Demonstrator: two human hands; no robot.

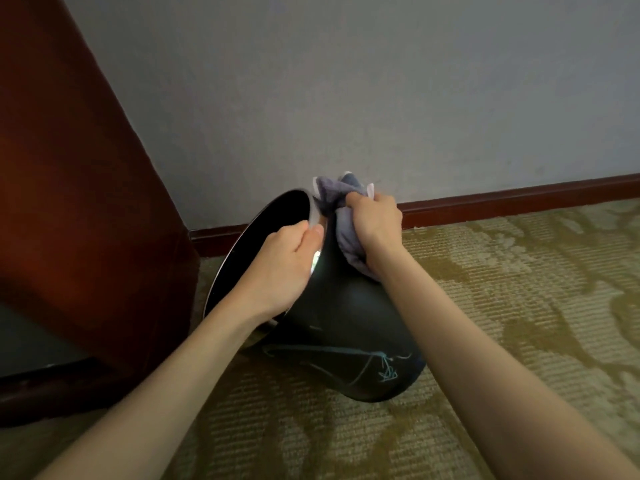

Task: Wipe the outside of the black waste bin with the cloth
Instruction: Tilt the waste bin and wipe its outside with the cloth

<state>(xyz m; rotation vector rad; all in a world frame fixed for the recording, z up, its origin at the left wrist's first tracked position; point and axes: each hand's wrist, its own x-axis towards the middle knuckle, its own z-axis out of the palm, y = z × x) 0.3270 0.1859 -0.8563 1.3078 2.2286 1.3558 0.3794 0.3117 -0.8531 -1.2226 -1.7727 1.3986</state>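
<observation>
The black waste bin (pixel 349 327) stands tilted on the carpet, its open mouth turned to the left and its base toward me. My left hand (pixel 284 268) grips the pale rim at the top of the mouth, thumb outside and fingers over the edge. A bunched grey-lilac cloth (pixel 341 223) is pressed against the bin's upper outer wall just right of the rim. My right hand (pixel 374 226) holds the cloth in a closed fist. Faint light scratches mark the bin's lower side.
A dark red-brown wooden cabinet (pixel 83 188) stands close on the left, almost touching the bin's mouth. A grey wall (pixel 346 91) with a dark wooden skirting board (pixel 519 199) runs just behind the bin. Patterned olive carpet (pixel 519 306) spreads to the right and front.
</observation>
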